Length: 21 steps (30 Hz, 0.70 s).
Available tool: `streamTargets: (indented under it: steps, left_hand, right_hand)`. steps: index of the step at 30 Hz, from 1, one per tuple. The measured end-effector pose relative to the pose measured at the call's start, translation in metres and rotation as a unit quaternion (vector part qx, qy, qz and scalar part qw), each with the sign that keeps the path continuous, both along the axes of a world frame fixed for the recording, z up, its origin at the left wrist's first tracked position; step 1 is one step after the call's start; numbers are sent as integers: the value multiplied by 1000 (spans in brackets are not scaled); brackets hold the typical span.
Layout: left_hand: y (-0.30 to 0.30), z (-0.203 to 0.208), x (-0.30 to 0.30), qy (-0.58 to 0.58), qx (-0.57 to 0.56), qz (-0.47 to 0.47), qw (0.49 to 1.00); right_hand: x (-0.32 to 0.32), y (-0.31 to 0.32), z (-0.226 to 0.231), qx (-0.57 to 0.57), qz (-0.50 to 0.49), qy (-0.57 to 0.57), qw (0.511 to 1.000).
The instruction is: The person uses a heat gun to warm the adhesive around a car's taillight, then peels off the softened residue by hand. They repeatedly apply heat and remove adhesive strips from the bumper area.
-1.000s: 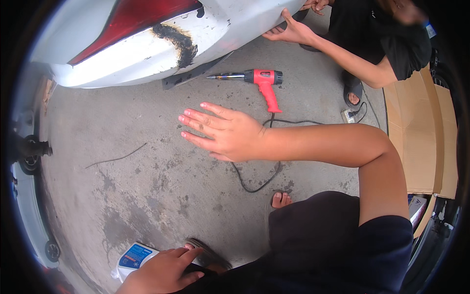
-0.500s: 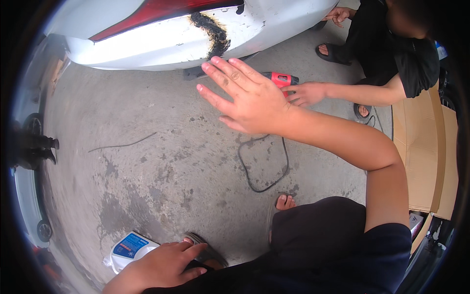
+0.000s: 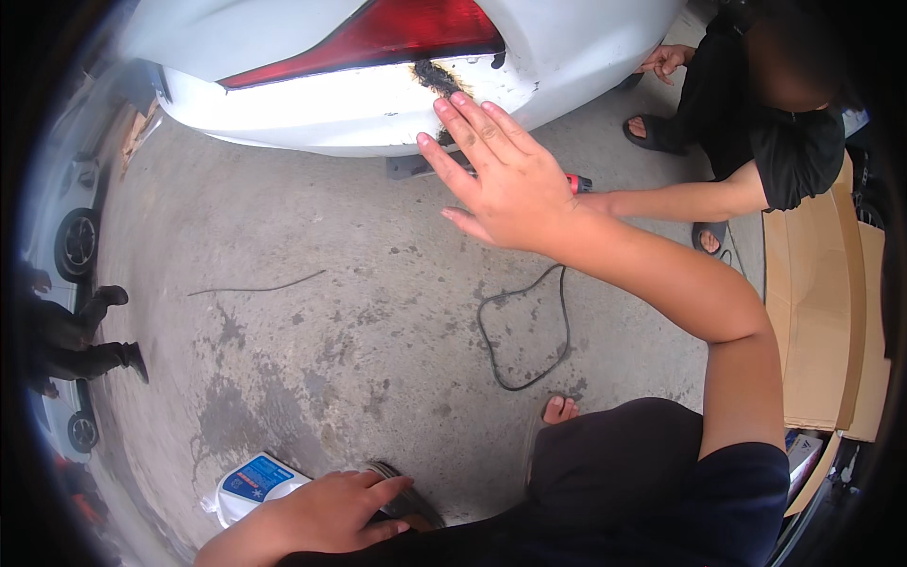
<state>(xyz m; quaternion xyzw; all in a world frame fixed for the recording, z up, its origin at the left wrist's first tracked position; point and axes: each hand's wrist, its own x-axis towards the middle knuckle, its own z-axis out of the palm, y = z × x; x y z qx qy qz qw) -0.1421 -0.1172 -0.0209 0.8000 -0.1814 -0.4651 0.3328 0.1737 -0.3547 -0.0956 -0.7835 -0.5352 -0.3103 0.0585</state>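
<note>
My right hand (image 3: 520, 184) is stretched out, fingers extended and palm down, with nothing in it. Its fingertips overlap the dark scorched patch (image 3: 436, 77) on the white car bumper (image 3: 321, 123), below a red tail light (image 3: 397, 38); whether they touch cannot be made out. Behind my right wrist shows the end of a red and black power tool (image 3: 579, 183), where a co-worker's arm (image 3: 680, 200) reaches in. My left hand (image 3: 331, 510) lies loosely over my leg with its fingers apart, holding nothing, beside a white jug with a blue label (image 3: 260, 477).
A black cable (image 3: 510, 386) loops across the stained concrete floor (image 3: 331, 350). A thin strand (image 3: 257, 289) lies farther left. Flattened cardboard (image 3: 812, 312) stands at the right. The co-worker (image 3: 718, 104) crouches at the far right; another person (image 3: 80, 331) is at the left by parked cars.
My right hand has moved forward and slightly right, now overlapping the scorched patch. The view has shifted, showing more tail light. The power tool is more hidden. My left hand stays about where it was.
</note>
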Motion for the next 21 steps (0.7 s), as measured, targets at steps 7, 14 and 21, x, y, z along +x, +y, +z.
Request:
streamTargets:
  steps: [7,14,21]
  left_hand:
    - [1,6,1,10,8,2,1000]
    - [0,6,2,-1,6,-5,1000]
    - [4,2,2,-39,-33,3,999]
  right_hand:
    - [-8,12,37,5,-41,-10,999]
    - [9,22,61,39,-56,6,998]
    - [-23,-24,22,29,46,44,998]
